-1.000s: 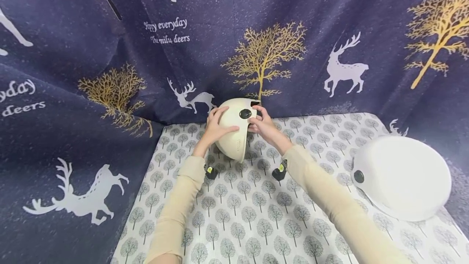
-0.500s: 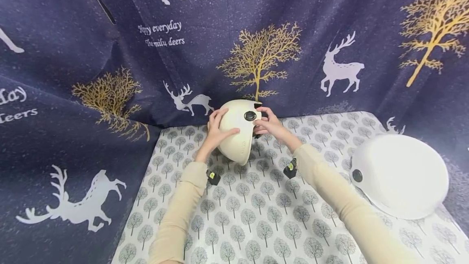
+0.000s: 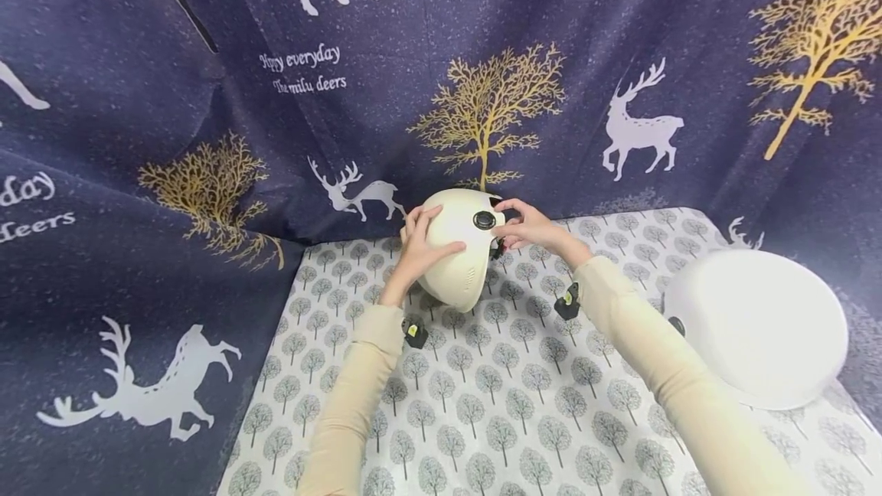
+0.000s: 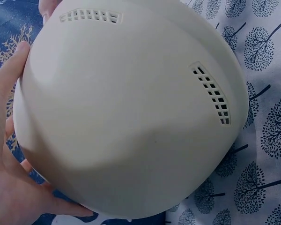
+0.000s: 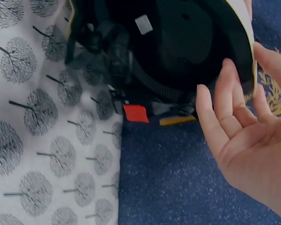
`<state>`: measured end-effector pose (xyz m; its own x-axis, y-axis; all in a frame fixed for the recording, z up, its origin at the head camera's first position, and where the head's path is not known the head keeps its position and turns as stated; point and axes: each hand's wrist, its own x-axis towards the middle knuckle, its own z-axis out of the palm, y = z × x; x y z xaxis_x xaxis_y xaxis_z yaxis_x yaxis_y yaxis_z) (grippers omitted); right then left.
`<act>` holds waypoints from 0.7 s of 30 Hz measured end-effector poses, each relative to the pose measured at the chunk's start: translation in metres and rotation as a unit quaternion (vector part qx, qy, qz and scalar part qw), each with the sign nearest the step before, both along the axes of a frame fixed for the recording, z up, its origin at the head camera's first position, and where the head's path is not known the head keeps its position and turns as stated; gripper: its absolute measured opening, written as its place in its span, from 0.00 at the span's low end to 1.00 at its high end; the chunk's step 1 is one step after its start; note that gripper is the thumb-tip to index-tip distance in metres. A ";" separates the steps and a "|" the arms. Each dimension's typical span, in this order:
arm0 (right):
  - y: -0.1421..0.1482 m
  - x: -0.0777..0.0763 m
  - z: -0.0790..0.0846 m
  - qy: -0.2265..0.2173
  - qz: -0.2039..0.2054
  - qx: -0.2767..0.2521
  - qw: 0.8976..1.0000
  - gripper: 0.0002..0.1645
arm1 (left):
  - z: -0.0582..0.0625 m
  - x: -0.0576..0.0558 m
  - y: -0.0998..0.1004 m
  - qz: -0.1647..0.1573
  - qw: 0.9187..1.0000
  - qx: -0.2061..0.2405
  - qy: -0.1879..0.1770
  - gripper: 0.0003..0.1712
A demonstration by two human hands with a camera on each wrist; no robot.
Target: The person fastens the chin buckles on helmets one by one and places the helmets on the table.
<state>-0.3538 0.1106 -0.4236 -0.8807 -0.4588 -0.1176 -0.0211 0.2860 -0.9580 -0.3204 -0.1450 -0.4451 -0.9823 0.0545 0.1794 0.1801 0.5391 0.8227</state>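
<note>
A cream helmet [image 3: 455, 251] is tipped on its side at the back of the table, its opening facing right. My left hand [image 3: 423, 247] grips the outside of its shell, fingers at the far side and thumb at the near side. My right hand [image 3: 534, 226] pinches the rim beside a black round fitting [image 3: 485, 220], thumb outside. In the right wrist view, several fingers reach inside against the dark lining [image 5: 178, 51]. Black straps and a red tab [image 5: 136, 113] hang at the opening. Vent slots [image 4: 213, 96] show on the shell in the left wrist view.
A large white rounded object [image 3: 765, 327] with a dark round spot rests on the table at the right, partly behind the right sleeve [image 3: 661, 350]. A tree-print cloth [image 3: 482, 404] covers the table. A dark blue deer-print curtain [image 3: 386, 98] stands right behind the helmet.
Both hands and the helmet have shifted a little to the right. The helmet has turned slightly, and more of the black straps shows below the right hand.
</note>
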 end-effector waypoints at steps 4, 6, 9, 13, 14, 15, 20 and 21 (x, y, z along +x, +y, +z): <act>0.003 -0.001 0.003 -0.003 0.019 0.010 1.000 0.35 | -0.002 0.001 -0.002 0.005 1.000 0.006 -0.007 0.49; 0.003 -0.002 0.004 -0.005 0.017 0.015 1.000 0.35 | -0.003 0.001 -0.004 0.007 1.000 0.011 -0.008 0.49; 0.003 -0.006 0.004 -0.008 0.003 0.014 1.000 0.35 | -0.004 0.002 -0.006 0.006 1.000 0.018 -0.008 0.48; 0.003 -0.009 0.008 -0.013 -0.030 -0.017 0.999 0.34 | -0.004 0.002 -0.007 0.001 1.000 0.021 -0.009 0.49; 0.003 -0.008 0.010 -0.014 -0.033 -0.028 0.999 0.34 | -0.004 0.002 -0.007 0.001 1.000 0.021 -0.009 0.49; 0.001 -0.008 0.012 -0.013 -0.035 -0.036 0.999 0.34 | -0.004 0.002 -0.007 0.001 1.000 0.020 -0.008 0.49; -0.012 -0.003 0.021 0.024 -0.027 -0.036 0.999 0.35 | -0.003 0.002 -0.005 0.003 1.000 0.005 -0.001 0.50; -0.016 -0.003 0.022 0.038 -0.027 -0.026 0.999 0.35 | -0.003 0.002 -0.004 0.003 1.000 0.001 0.001 0.50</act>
